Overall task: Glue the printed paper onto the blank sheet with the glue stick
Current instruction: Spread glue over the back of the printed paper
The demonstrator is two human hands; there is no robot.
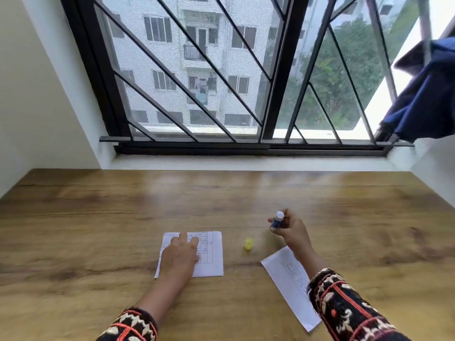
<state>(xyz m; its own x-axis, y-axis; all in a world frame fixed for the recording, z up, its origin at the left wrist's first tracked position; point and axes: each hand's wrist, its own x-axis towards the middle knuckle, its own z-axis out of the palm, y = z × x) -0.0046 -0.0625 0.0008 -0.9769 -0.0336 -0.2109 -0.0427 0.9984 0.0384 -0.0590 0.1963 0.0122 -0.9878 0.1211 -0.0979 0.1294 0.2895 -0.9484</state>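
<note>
Uncapped glue stick (277, 221) gripped in right hand (291, 231); yellow cap (248, 243) left of it. Left hand (181, 253) flat, fingers spread, on printed paper (209, 254). Joining apparently outstanding.

The table (98, 217) is finished in a warm brown wood grain with darker streaks, and both papers on it, the sheet (211, 254) and the slip (288, 279), are white with faint grey print. The glue stick (277, 220) is coloured dark blue with a pale tip, and the cap (248, 243) is yellow. The sleeves (344, 308) are patterned in black with cream and red motifs, the window frame (283, 70) is black, and the cloth (426, 94) is deep blue.
</note>
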